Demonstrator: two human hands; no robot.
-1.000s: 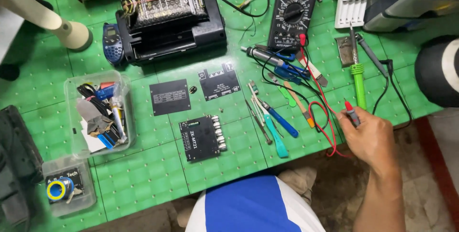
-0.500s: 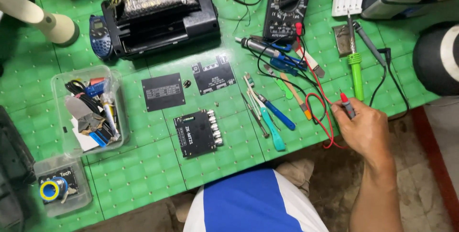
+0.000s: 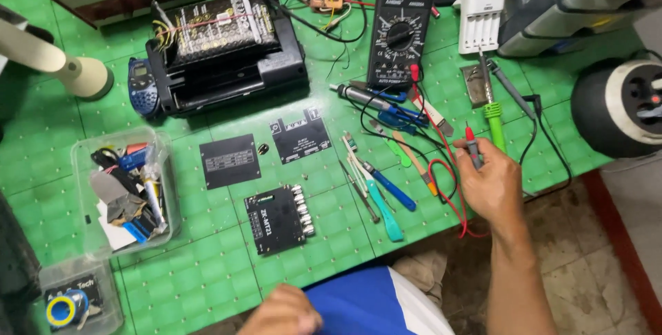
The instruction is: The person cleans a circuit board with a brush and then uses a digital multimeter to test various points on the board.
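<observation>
My right hand (image 3: pixel 491 183) holds a red multimeter probe (image 3: pixel 473 146) above the green bench top (image 3: pixel 207 266), its red lead looping back to the black multimeter (image 3: pixel 402 28). My left hand (image 3: pixel 284 313) rests at the near edge with its fingers curled and nothing visible in it. A small black circuit board with a row of connectors (image 3: pixel 279 219) lies in front of me. Two flat black plates (image 3: pixel 230 161) (image 3: pixel 301 135) sit just beyond the board. Screwdrivers and tweezers (image 3: pixel 376 183) lie between the board and my right hand.
A black box with a wired module (image 3: pixel 224 48) stands at the back. Two clear plastic tubs, one (image 3: pixel 127 186) with parts and one (image 3: pixel 76 300) with a tape roll, sit at the left. A green-handled soldering iron (image 3: pixel 491 104), a white battery charger (image 3: pixel 480 17) and a round black device (image 3: pixel 620 104) are at the right.
My right hand has lifted the red probe up and turned it tip upward. My left hand has come into view at the bottom edge. The camera view shifted slightly.
</observation>
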